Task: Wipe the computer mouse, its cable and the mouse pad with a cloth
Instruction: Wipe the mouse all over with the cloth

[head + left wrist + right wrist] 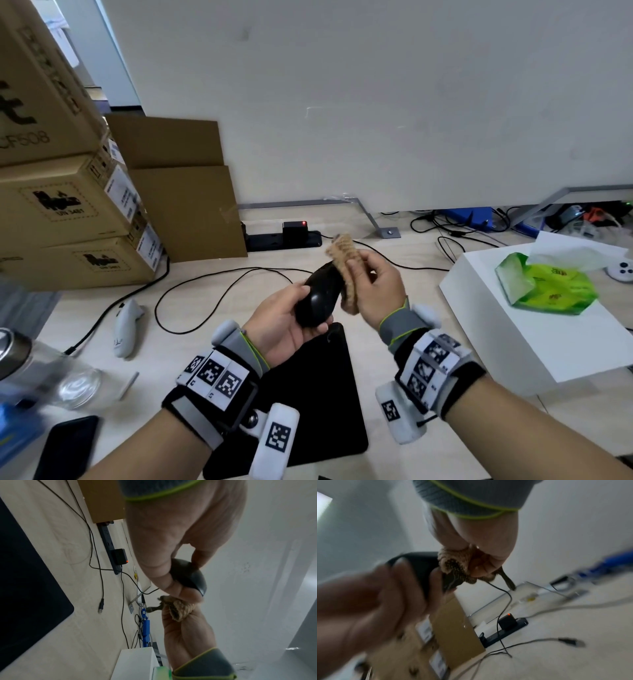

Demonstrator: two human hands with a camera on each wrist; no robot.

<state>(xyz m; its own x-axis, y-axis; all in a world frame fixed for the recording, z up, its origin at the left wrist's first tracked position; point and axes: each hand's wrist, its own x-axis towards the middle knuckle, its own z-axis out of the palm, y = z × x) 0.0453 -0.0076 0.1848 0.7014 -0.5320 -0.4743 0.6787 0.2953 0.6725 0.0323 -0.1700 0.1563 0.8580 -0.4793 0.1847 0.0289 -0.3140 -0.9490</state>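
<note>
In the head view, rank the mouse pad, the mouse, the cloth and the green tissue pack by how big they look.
1. mouse pad, partly hidden by the arms, still clearly largest.
2. green tissue pack.
3. mouse in the left hand.
4. cloth in the right hand; it is bunched and half hidden, so mouse versus cloth is unsure.

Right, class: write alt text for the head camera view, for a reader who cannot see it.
A left hand holds a black computer mouse above a black mouse pad while the right hand presses a tan cloth against it. Cardboard boxes stand at left.
</note>
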